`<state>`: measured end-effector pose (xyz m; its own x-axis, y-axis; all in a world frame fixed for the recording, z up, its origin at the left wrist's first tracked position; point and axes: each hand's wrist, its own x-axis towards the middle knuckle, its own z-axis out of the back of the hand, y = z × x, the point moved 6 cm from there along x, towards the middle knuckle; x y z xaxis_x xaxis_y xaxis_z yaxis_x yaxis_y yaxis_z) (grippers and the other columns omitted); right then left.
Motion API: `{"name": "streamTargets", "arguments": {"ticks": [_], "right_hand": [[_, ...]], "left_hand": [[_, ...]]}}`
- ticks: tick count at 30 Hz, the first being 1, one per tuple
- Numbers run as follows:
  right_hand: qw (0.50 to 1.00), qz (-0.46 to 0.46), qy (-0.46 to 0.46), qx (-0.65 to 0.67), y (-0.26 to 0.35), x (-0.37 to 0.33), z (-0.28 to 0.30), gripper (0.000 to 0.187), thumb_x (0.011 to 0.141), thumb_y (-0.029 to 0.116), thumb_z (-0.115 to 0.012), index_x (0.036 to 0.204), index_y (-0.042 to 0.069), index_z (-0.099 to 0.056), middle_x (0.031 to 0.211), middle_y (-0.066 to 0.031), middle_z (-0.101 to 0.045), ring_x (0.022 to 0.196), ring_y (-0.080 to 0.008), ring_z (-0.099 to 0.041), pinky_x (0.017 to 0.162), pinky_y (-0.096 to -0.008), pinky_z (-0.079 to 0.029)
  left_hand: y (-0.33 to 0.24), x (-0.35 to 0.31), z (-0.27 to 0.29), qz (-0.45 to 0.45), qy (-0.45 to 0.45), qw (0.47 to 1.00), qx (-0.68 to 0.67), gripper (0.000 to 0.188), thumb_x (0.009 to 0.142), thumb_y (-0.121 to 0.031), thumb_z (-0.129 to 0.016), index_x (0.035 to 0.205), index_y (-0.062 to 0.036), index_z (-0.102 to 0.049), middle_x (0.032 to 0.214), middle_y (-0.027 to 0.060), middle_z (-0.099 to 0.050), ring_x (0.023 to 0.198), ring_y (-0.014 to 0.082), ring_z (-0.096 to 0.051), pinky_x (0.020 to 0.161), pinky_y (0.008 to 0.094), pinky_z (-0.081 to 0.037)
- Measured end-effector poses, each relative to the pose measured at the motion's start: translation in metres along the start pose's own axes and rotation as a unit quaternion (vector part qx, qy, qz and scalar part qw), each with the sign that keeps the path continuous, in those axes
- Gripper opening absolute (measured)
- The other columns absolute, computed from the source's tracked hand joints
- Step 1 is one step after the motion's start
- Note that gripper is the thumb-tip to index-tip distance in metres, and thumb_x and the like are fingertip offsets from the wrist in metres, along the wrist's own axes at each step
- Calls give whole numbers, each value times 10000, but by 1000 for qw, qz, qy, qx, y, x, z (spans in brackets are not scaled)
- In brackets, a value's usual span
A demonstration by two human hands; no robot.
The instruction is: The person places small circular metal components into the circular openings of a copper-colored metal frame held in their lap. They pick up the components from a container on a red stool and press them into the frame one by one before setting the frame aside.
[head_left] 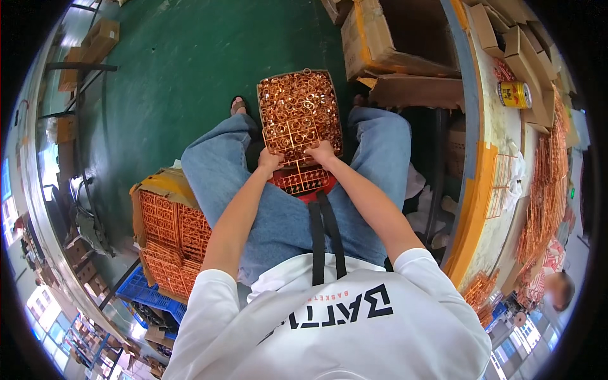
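Observation:
A copper-orange frame of thin bars with rings [291,134] is gripped at its near edge by my left hand [270,159] and my right hand [321,152], fingers curled round it. It lies over, or just above, a heap of loose copper-coloured rings [301,94] filling an open carton [259,101] between my knees. Nearer my lap sits a grid with small angular shapes [300,182]; whether it belongs to the held frame I cannot tell. My fingertips are partly hidden beneath the bars.
On my left stands a carton of stacked orange frames [168,221], with a blue plastic crate [149,292] beside it. A large open carton [370,41] is ahead right. Along my right runs a workbench [472,209] bearing a yellow can [514,95] and piled copper-coloured frames [543,190]. A person [550,278] is far right.

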<state>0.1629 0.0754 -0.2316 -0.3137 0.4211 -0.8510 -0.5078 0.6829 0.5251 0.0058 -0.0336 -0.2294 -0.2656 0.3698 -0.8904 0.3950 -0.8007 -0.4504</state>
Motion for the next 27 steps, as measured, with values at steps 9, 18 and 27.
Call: {"name": "streamTargets", "arguments": {"ticks": [9,18,27], "right_hand": [[998,16,-15,-60,-14,16,13,298,762,-47,-620,1023,-74,-478,971,-159,-556,784,-270,-636,613,-334,-601],[999,-49,-4,24,16,-17,23,515,847,447,-537,1095,-3,-579,1046,-113,-598,959,-241,-556,765,-395,-516],[988,126,36,86,71,-25,34,217,841,145,-618,997,-3,-591,866,-74,-627,712,-138,-605,578,-269,-510]], "left_hand": [[21,31,-12,86,64,994,-15,478,820,-127,-548,1248,-72,-342,1297,131,-344,1208,308,-347,899,518,-414],[-10,-16,-17,86,102,981,-139,480,842,-352,-580,1203,-74,-428,1413,117,-269,1325,233,-245,898,527,-397],[-53,-22,-4,-78,136,983,-94,195,869,-207,-605,1016,-119,-513,978,73,-648,828,152,-634,701,285,-534]]}}
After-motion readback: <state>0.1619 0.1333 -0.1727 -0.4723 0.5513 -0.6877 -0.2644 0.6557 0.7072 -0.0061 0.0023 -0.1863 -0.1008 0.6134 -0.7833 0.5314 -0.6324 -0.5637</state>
